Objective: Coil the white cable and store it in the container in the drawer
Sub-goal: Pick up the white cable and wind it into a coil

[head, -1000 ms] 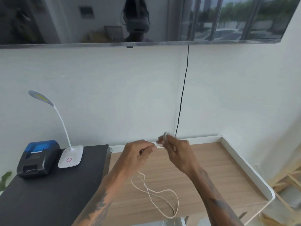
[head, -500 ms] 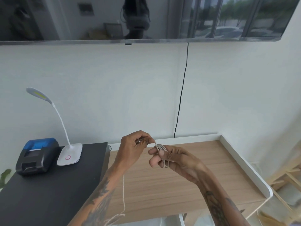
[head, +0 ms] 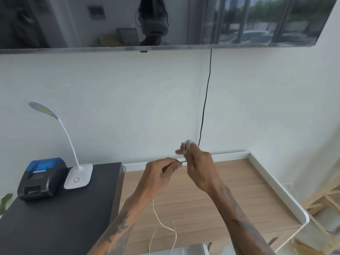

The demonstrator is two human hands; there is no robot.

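Both hands are raised over the wooden desk [head: 230,196]. My right hand [head: 199,167] is blurred and has several loops of the white cable [head: 161,222] wound round its fingers near the top. My left hand [head: 161,173] pinches the cable just left of the right hand, a short taut piece running between them. The cable's loose end hangs below my left wrist and trails over the desk's front edge. No drawer or container can be made out for certain; a pale edge shows at the bottom.
A black cabinet [head: 60,218] on the left carries a blue-and-black label printer [head: 42,178] and a white gooseneck lamp [head: 78,176]. A black cord [head: 205,100] hangs down the wall from the screen above. The desk has a raised white rim [head: 276,183] at right.
My right hand has risen and turned, taking another wrap of cable. My left hand has dropped slightly and guides the cable. The hanging slack has swung right and shows again over the desk.
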